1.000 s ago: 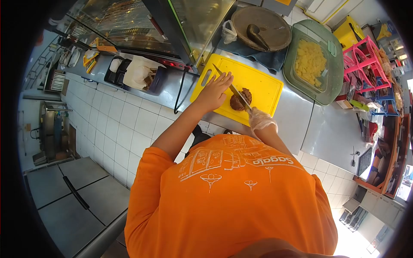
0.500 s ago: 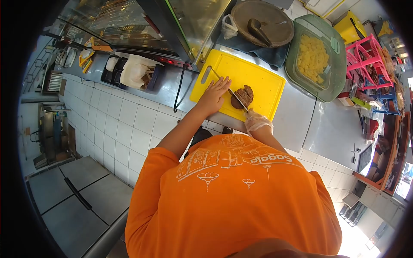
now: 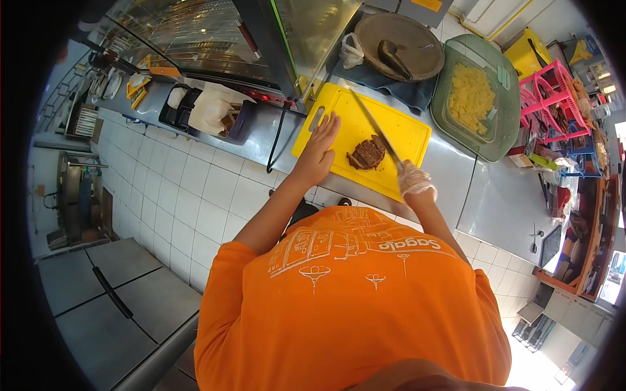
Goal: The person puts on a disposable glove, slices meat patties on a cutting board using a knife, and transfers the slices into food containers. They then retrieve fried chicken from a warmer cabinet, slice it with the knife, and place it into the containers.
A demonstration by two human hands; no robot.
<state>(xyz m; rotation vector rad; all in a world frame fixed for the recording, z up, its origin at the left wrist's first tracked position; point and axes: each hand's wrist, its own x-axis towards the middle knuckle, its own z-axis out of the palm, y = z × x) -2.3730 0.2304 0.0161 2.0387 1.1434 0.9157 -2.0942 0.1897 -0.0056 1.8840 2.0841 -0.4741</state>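
A brown piece of cooked meat (image 3: 366, 154), with cut lines showing across it, lies on the yellow cutting board (image 3: 411, 130). My right hand (image 3: 416, 182), in a clear plastic glove, grips the handle of a long knife (image 3: 376, 125). The blade slants up and left over the board, just right of the meat and apart from it. At the board's left edge, my bare left hand (image 3: 318, 151) is open with its fingers stretched out. Nothing is in it, and it is left of the meat without touching it.
Behind the board sits a round stone mortar (image 3: 417, 39) with a dark pestle (image 3: 394, 60). To its right stands a green tub (image 3: 505, 133) holding yellow chunks (image 3: 471, 98). A dark container with paper (image 3: 208, 111) and a glass-doored cabinet (image 3: 195, 39) are at left.
The knife has lifted off the meat and swung right with my right hand. My left hand has come off the blade and moved slightly left. Slices in the meat now show.
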